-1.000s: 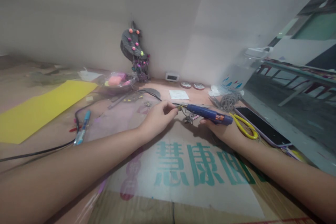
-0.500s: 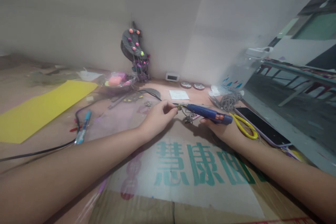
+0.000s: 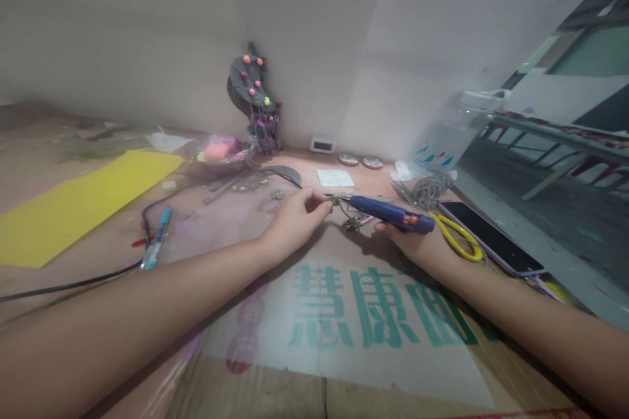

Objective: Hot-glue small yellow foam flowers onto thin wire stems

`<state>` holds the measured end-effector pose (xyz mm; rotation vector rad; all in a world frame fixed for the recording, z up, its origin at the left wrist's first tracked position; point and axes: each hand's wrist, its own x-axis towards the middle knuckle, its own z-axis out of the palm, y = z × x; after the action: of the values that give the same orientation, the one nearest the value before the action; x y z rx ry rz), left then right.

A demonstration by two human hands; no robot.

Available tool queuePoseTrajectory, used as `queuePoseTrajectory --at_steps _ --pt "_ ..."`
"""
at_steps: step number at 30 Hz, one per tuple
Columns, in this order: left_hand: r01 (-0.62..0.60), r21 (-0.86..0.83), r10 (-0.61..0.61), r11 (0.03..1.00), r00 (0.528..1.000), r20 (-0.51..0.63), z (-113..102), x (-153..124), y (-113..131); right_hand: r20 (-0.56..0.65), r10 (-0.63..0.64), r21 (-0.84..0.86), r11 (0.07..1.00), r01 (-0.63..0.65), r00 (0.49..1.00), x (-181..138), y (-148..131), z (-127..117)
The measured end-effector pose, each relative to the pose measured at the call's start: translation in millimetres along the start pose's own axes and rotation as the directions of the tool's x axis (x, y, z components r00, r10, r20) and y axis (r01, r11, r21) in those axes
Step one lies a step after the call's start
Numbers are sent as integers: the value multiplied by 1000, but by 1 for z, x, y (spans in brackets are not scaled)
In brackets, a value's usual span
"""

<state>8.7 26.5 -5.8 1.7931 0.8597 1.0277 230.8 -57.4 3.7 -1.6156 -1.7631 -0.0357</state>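
My right hand [image 3: 413,242] is wrapped round a blue glue gun [image 3: 390,212] held level above the table, its nozzle pointing left. My left hand [image 3: 295,217] is closed in a pinch on a tiny yellowish piece [image 3: 335,200] held right at the nozzle tip. Just below the nozzle a small dark wire trinket [image 3: 352,222] lies on the cardboard [image 3: 344,334] printed with green characters. Both forearms rest low over the table.
Yellow scissors [image 3: 459,236] and a dark phone [image 3: 491,242] lie right of my right hand. A yellow sheet [image 3: 73,203], a blue pen [image 3: 157,236], a black cable [image 3: 73,285] sit left. At the back stand a grey crescent ornament with pompoms [image 3: 253,95], a bag of pompoms [image 3: 219,150], a twine bundle [image 3: 430,190].
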Motion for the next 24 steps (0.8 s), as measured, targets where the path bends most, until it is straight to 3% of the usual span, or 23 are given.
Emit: queuePoseTrajectory --at_steps 9,24 --pt "0 -12 0 1000 1000 6 0 1 1 34 -25 -21 999 26 999 1 -10 -4" --pt "2 19 -2 1000 1000 8 -1 -1 0 -22 70 46 997 -69 997 6 -12 -12"
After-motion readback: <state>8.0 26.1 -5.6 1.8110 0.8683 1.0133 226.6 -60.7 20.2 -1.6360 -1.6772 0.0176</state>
